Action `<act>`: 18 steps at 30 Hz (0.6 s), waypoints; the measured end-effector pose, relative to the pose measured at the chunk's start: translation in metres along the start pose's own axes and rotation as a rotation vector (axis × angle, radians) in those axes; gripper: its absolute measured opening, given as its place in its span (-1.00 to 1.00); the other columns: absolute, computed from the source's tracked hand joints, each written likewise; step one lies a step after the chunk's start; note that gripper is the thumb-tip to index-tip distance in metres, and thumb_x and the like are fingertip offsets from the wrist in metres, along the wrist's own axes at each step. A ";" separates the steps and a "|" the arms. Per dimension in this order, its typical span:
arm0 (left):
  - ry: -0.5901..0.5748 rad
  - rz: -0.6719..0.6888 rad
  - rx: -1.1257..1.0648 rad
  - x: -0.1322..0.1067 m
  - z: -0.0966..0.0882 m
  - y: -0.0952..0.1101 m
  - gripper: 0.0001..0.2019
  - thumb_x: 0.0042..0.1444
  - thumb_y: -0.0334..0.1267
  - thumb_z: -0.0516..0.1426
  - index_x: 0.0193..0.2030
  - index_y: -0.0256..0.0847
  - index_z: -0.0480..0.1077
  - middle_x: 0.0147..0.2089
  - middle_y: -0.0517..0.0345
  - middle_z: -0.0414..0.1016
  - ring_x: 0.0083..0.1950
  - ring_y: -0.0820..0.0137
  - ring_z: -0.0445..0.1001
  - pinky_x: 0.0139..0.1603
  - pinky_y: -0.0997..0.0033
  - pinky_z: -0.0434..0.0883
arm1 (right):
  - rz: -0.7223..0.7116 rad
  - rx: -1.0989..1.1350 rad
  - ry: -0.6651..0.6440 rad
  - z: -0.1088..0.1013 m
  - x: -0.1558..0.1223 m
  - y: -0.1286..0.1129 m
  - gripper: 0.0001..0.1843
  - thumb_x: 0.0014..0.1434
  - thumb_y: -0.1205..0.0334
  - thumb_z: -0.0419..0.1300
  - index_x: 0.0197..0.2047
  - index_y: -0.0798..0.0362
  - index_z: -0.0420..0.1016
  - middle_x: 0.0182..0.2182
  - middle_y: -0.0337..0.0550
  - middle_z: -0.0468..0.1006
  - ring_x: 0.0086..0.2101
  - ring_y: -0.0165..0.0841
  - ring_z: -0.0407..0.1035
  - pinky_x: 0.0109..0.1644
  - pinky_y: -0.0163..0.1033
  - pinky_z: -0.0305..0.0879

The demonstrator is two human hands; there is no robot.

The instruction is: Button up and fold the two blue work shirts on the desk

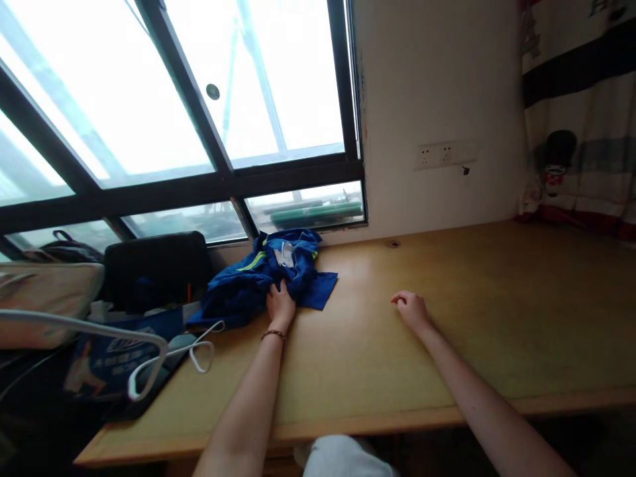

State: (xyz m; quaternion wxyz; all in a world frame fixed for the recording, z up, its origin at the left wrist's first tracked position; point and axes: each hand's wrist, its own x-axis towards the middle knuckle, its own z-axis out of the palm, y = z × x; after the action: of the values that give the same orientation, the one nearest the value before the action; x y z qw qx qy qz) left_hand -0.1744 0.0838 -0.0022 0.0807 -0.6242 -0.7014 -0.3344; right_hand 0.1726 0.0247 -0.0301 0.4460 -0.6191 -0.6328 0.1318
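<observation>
A crumpled blue jacket (243,288) with yellow-green reflective stripes and a pale patch lies in a heap on the wooden table, below the window. My left hand (281,306) is at its near edge, thumb and fingers pressed into the cloth; the fingertips are partly hidden in the folds. A bead-like bracelet sits on that wrist. Farther right, my right hand (411,309) hovers over or rests on the table (358,371), fingers curled in and nothing visible in them. It is apart from the jacket.
Left of the jacket are a black chair-back-like object (158,265), a blue printed bag (129,354) and a white cable or bent tube (163,354). A wall socket (444,155) is above the table's back edge. A patterned curtain (586,146) hangs at right.
</observation>
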 end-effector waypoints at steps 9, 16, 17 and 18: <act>0.050 0.009 0.077 -0.042 -0.006 0.074 -0.35 0.00 -0.21 0.04 0.22 -0.32 -0.08 0.28 -0.26 -0.26 0.26 -0.09 -0.25 0.09 -0.26 -0.09 | -0.040 -0.019 -0.053 0.002 -0.001 -0.005 -0.69 -0.11 0.45 -0.07 -0.53 0.05 0.49 -0.47 -0.18 0.52 -0.38 -0.36 0.37 -0.25 -0.30 0.21; -0.544 0.877 -0.433 -0.079 -0.010 0.130 -0.60 0.10 -0.24 -0.04 0.11 -0.12 0.18 0.14 0.03 0.21 0.16 0.32 0.17 0.17 0.20 0.09 | -0.054 -0.029 -0.077 -0.001 -0.004 -0.012 -0.70 -0.11 0.46 -0.06 -0.53 0.06 0.48 -0.53 -0.20 0.49 -0.44 -0.38 0.36 -0.32 -0.34 0.20; -0.612 0.903 -0.476 -0.082 -0.009 0.131 -0.63 0.11 -0.23 -0.06 0.08 -0.12 0.23 0.10 0.04 0.27 0.12 0.34 0.22 0.15 0.24 0.13 | -0.066 -0.030 -0.077 -0.002 -0.005 -0.013 -0.70 -0.11 0.46 -0.06 -0.53 0.06 0.48 -0.54 -0.20 0.49 -0.45 -0.39 0.35 -0.33 -0.35 0.20; -0.654 0.899 -0.506 -0.084 -0.009 0.130 -0.66 0.12 -0.22 -0.07 0.04 -0.13 0.27 0.07 0.05 0.31 0.08 0.36 0.26 0.13 0.28 0.17 | -0.080 -0.032 -0.081 -0.002 -0.005 -0.014 -0.70 -0.11 0.45 -0.06 -0.53 0.06 0.48 -0.55 -0.21 0.49 -0.45 -0.39 0.35 -0.33 -0.35 0.20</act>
State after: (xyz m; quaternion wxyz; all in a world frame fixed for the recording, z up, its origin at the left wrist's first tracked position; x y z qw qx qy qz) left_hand -0.0386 0.0095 0.0082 -0.1565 -0.9293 -0.2566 -0.2148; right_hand 0.1640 0.0163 -0.0213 0.4151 -0.5945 -0.6765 0.1288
